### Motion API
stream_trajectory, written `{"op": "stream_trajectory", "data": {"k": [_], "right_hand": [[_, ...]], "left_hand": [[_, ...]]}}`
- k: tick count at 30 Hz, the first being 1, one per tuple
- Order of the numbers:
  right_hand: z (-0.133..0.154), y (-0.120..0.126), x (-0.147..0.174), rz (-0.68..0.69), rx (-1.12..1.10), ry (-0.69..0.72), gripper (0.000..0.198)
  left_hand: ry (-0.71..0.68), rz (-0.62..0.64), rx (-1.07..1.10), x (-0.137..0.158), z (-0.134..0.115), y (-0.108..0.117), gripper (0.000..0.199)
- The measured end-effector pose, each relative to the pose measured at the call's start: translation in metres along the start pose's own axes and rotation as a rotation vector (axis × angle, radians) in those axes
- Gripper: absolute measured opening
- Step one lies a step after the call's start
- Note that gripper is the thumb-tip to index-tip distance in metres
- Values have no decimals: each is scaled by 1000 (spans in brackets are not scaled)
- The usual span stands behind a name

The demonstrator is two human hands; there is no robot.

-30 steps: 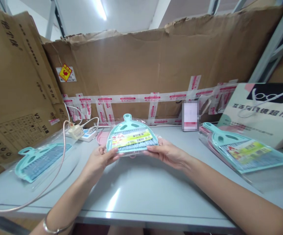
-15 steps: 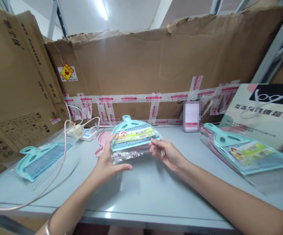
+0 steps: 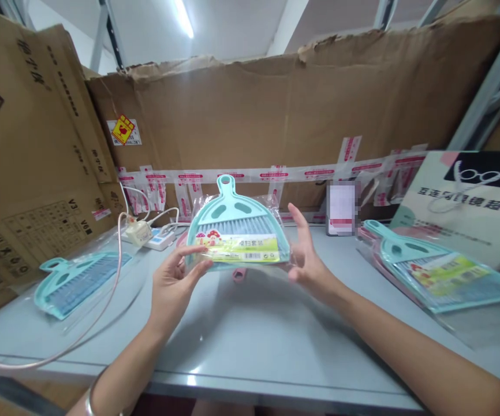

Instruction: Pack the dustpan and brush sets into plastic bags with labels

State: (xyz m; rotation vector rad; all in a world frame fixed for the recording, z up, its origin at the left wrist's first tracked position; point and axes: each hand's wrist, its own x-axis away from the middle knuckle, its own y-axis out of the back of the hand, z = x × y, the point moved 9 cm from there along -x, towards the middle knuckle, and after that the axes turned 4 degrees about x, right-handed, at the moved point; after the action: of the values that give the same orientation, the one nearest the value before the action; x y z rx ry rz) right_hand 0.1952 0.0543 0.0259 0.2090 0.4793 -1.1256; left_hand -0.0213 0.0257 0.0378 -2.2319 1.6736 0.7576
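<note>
A light-blue dustpan and brush set (image 3: 237,216) in clear plastic, with a yellow-green mushroom label, is held upright above the table, handle pointing up. My left hand (image 3: 174,286) pinches its lower left corner between thumb and fingers. At its lower right edge is my right hand (image 3: 313,263), index finger raised and thumb spread apart. It seems to touch the wrapper, but is not closed on it. Behind and beneath the set, part of a pink piece (image 3: 239,275) shows on the table; the rest is mostly hidden.
A wrapped blue set (image 3: 81,283) lies left, crossed by a pale cable (image 3: 114,283). Blue and pink sets (image 3: 444,277) are stacked right, before a printed bag (image 3: 470,208). A power strip (image 3: 161,238) and phone-like device (image 3: 340,211) stand at the back, against large cardboard (image 3: 241,115).
The dustpan and brush set has been tilted upright and raised, its face now towards me. My left hand has closed on its corner; my right hand's fingers have spread from their pinch.
</note>
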Motion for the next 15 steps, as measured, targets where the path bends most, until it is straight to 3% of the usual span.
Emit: {"op": "stream_trajectory", "data": {"k": [4,6,11,13,15], "right_hand": [[10,-13,7,191,338,136,114],[9,-14,9,217,461,145,108],[8,-20,13,270,663,180,115],[7,-19,11,222,694,154,93],[7,-12,8,107,655,115,51]], "left_hand": [[91,28,127,-2,12,-3,28],[118,21,186,-3,15,-4,28],[187,-5,270,-2,18,-3,24],[201,-14,288,-2,18,-3,23],[204,-5,290,-2,17,-4,23]]}}
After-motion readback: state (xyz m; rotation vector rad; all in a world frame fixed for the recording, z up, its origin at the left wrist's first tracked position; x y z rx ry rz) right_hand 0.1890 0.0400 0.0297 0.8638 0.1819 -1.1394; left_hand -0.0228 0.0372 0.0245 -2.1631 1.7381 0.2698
